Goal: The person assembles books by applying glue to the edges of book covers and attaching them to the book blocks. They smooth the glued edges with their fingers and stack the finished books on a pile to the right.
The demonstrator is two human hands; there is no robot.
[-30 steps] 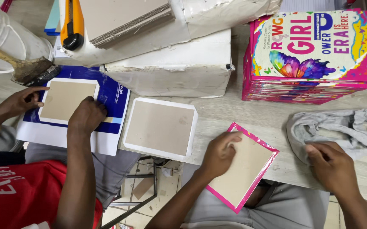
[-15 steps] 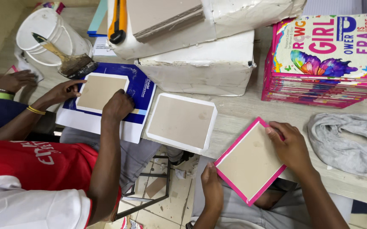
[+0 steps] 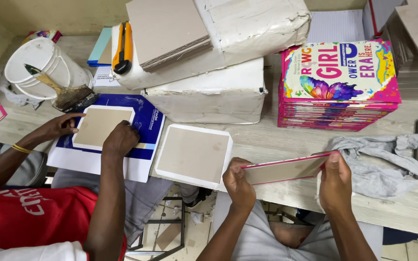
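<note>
Here, both hands pinch a pink-edged board cover off the wooden table (image 3: 267, 140).

The left hand (image 3: 238, 181) grips the cover's (image 3: 286, 170) near-left end with thumb over its edge, and the right hand (image 3: 335, 180) clamps its other end, fingers curled. The cover is tilted almost edge-on, so its greyish-brown inner face shows as a thin strip rimmed in bright pink. It hangs just in front of the grey cloth (image 3: 382, 162), below the stack of pink books (image 3: 339, 84). Left of it lies a white-bordered board (image 3: 193, 155); beyond, a co-worker's hands press another board (image 3: 100, 126) on a blue sheet.
</note>
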